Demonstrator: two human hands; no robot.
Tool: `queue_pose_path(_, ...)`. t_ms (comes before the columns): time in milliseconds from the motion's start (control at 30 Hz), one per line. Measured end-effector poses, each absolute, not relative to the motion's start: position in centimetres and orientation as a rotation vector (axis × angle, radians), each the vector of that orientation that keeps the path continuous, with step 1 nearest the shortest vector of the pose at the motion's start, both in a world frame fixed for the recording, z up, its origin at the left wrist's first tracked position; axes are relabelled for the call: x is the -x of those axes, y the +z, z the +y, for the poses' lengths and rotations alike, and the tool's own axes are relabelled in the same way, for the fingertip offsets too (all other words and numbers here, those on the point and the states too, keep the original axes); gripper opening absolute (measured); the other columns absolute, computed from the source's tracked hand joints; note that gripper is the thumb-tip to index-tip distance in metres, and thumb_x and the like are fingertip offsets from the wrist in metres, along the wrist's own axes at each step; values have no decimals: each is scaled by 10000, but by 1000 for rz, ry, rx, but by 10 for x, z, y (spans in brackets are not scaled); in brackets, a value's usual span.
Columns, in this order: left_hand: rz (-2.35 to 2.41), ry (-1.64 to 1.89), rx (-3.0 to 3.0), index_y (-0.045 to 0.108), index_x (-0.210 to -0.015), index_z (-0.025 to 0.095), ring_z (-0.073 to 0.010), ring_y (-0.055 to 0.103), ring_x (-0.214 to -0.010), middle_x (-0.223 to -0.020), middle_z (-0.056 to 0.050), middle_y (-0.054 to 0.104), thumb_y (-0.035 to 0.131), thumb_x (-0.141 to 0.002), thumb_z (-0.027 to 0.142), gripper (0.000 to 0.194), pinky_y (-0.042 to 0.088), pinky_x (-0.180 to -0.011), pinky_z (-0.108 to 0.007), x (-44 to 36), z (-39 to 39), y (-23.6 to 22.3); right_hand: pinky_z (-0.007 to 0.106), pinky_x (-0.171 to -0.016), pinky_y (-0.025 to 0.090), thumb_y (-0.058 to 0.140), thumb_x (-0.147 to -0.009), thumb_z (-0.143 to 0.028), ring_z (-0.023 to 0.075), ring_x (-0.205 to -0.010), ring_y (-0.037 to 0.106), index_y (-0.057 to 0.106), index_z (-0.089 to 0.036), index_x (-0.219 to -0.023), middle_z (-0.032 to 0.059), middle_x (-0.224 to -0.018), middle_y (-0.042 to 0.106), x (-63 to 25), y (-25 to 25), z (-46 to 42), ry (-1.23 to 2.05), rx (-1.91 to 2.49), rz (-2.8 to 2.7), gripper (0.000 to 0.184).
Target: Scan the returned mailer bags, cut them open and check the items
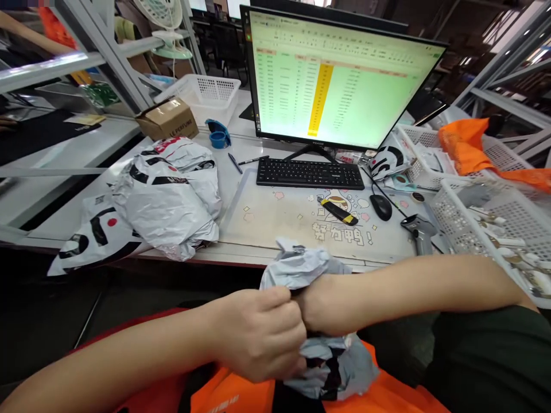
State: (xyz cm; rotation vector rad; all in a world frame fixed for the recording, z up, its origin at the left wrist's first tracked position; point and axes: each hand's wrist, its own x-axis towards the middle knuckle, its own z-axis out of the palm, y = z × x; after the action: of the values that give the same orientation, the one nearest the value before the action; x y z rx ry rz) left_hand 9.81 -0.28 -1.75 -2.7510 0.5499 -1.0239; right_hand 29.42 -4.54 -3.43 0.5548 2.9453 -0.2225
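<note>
A crumpled grey-white plastic mailing bag (301,267) is over my lap, its lower part hanging below my hands. My left hand (264,332) is closed round the bag's edge, knuckles facing up. My right hand (322,304) reaches into the bag's opening from the right, crossing close to my left hand. The fingers of my right hand are hidden in the bag, so what they touch does not show. Beneath the bag lies orange cloth (235,393) with pale lettering.
White mailing bags (167,201) are heaped at the desk's left. A keyboard (310,174) stands before a monitor (344,80). A utility knife (338,210), mouse (381,207) and barcode scanner (419,229) lie nearer. White baskets (462,212) are at right; a cardboard box (167,119) stands at back left.
</note>
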Motion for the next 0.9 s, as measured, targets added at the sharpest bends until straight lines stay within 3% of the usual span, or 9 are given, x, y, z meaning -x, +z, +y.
queue_pose_path(67,227,-973,2874,562,-667,203,-169,541,-714,-700,-8,567,580,-963,305,313,443,-823,-392,-89,-2,-18,312,-524,288,658,-888,-151,128,-613,463,630,-186,-762,-5,-759,632,-310,-15,-42,-255,-698,3004,134)
queue_pose_path(167,16,-1026,2954,622,-829,191,-188,614,-851,-773,-18,634,470,-1031,413,337,345,-1046,-463,-82,2,-27,304,-556,278,544,-963,-149,133,-618,468,637,-173,-835,10,-743,614,-333,4,-39,-218,-909,3154,160)
queue_pose_path(333,47,-1244,3095,494,-694,188,-159,648,-897,-753,0,609,478,-1011,281,330,254,-1144,-457,-79,8,-54,243,-628,390,483,-1038,-225,125,-666,567,645,-157,-899,34,-756,653,-365,6,-40,-363,-1228,3438,224)
queue_pose_path(433,-170,-1164,3272,502,-672,181,-141,642,-875,-810,1,625,437,-1013,239,352,217,-1180,-455,-78,12,-66,214,-630,428,525,-1034,-253,111,-653,602,660,-166,-906,16,-736,666,-377,3,-39,-403,-1592,3539,205)
queue_pose_path(533,-449,-1037,3512,587,-735,189,-159,636,-862,-899,-31,672,421,-1021,313,353,361,-1117,-419,-82,23,-62,213,-600,401,545,-1016,-250,104,-616,581,683,-171,-862,2,-703,661,-370,-1,-27,-259,-1806,3466,221)
queue_pose_path(667,-1066,-915,3686,675,-1122,192,-223,663,-952,-1073,-62,732,604,-928,477,352,513,-847,-317,-104,50,-37,243,-608,356,571,-990,-231,121,-635,562,701,-163,-818,16,-704,668,-340,-7,-3,-192,-1697,3243,226)
queue_pose_path(767,-978,-599,3821,728,-1012,200,-226,676,-914,-999,-41,754,580,-945,457,304,518,-846,-315,-120,64,-26,253,-643,368,570,-994,-235,135,-668,566,690,-157,-812,27,-727,666,-328,-4,10,-217,-1657,3236,232)
queue_pose_path(833,-933,-697,3776,735,-948,192,-220,669,-882,-940,-49,748,497,-992,445,350,520,-849,-316,-122,67,-29,261,-741,417,589,-999,-286,163,-816,620,706,-162,-926,54,-874,707,-338,-1,14,-295,-1621,3259,186)
queue_pose_path(900,-1013,-933,3714,732,-1028,185,-220,671,-928,-1001,-64,748,482,-1010,453,367,521,-880,-318,-115,67,-38,283,-818,434,628,-984,-356,198,-958,633,702,-174,-1048,77,-1029,718,-358,0,14,-343,-1660,3203,207)
